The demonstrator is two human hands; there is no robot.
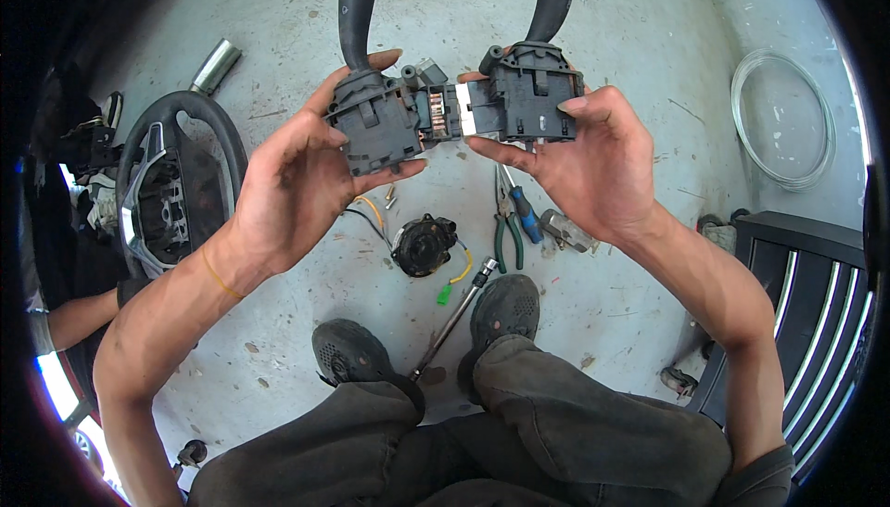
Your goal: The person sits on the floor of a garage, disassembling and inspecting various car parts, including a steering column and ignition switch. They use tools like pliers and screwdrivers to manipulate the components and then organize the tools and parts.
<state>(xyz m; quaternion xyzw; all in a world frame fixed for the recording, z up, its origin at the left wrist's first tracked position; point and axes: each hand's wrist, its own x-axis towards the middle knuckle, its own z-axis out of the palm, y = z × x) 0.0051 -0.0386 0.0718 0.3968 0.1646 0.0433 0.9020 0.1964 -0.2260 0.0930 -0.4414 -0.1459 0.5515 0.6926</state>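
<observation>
Head view | Left hand point(295, 183): grasping left switch module point(375, 127), upper centre | Right switch module point(530, 104): beside it, pair's long axis crosswise between hands, stalks point(355, 20) toward top edge | Right hand point(601, 169): grasping right switch module, equally near

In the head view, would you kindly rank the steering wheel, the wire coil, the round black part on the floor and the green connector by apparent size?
Largest to smallest:
1. Steering wheel
2. Wire coil
3. Round black part
4. Green connector, clearly the smallest
</observation>
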